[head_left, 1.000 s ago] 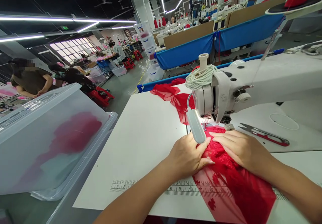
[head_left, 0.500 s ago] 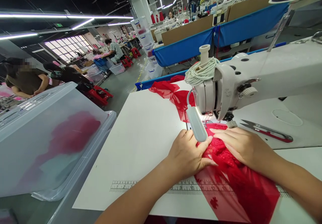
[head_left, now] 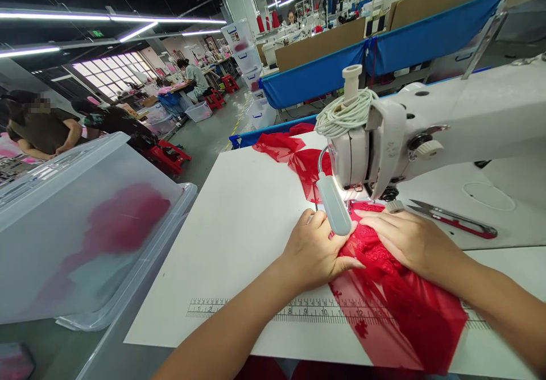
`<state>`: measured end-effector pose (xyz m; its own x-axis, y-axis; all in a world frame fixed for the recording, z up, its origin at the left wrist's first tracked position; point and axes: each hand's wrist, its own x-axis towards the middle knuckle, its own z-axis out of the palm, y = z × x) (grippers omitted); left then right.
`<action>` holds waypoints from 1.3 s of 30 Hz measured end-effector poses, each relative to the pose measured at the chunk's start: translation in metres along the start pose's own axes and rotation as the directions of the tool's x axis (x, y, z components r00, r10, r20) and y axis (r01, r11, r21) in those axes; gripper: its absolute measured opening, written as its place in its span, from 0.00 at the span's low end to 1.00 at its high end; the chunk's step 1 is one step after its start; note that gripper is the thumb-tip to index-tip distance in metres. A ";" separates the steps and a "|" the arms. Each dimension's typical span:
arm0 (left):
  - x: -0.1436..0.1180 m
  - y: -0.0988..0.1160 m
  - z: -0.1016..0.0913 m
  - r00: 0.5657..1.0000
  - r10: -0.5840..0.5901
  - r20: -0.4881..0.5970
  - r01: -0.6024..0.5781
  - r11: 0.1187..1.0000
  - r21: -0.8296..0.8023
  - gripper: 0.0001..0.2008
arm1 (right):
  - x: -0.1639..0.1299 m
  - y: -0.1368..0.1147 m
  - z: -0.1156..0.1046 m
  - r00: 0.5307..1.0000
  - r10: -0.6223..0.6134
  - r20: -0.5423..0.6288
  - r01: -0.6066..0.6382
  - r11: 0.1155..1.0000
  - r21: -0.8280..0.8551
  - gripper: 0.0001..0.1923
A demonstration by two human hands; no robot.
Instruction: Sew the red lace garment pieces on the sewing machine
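Sheer red lace fabric [head_left: 396,306] runs from under the sewing machine head [head_left: 358,152] down over the front of the white table. My left hand [head_left: 318,249] lies on its left edge, thumb apart from the fingers; the lamp hides some fingertips. Flat on the lace, my right hand [head_left: 409,235] has its fingers stretched toward the needle area. Between the hands and the machine hangs a small grey lamp [head_left: 334,205]. The needle itself is mostly hidden behind it. More red sheer cloth [head_left: 313,166] lies behind and left of the machine head.
Thread snips [head_left: 454,219] with a red handle lie right of my right hand. A ruler scale [head_left: 315,313] is marked along the table's front. At left stands a translucent plastic bin [head_left: 98,243] with red cloth inside. Other people work at tables farther off.
The red fabric has shifted slightly forward, toward the machine, its front end now a little higher. Both hands stay on it in nearly the same pose. The view has tilted slightly.
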<state>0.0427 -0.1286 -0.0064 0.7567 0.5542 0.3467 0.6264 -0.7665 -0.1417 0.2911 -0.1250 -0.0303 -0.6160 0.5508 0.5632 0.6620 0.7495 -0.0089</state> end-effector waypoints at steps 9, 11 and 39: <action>0.006 -0.007 -0.003 0.997 0.072 -0.041 -0.073 0.997 -0.022 0.40 | 0.008 -0.003 -0.006 0.999 -0.035 -0.012 0.035 0.999 -0.006 0.17; 0.008 -0.006 -0.004 0.985 0.168 -0.028 -0.170 0.983 -0.069 0.38 | 0.008 -0.004 -0.009 0.998 -0.058 -0.024 0.058 0.998 -0.002 0.17; 0.000 0.021 -0.006 0.999 0.021 -0.044 -0.023 0.999 -0.039 0.43 | -0.008 -0.005 -0.001 0.996 0.022 -0.086 -0.015 0.996 0.087 0.20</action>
<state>0.0545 -0.1468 -0.0036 0.7610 0.5230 0.3838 0.6010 -0.7911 -0.1136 0.2928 -0.1338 -0.0342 -0.5620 0.5335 0.6321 0.6313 0.7704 -0.0890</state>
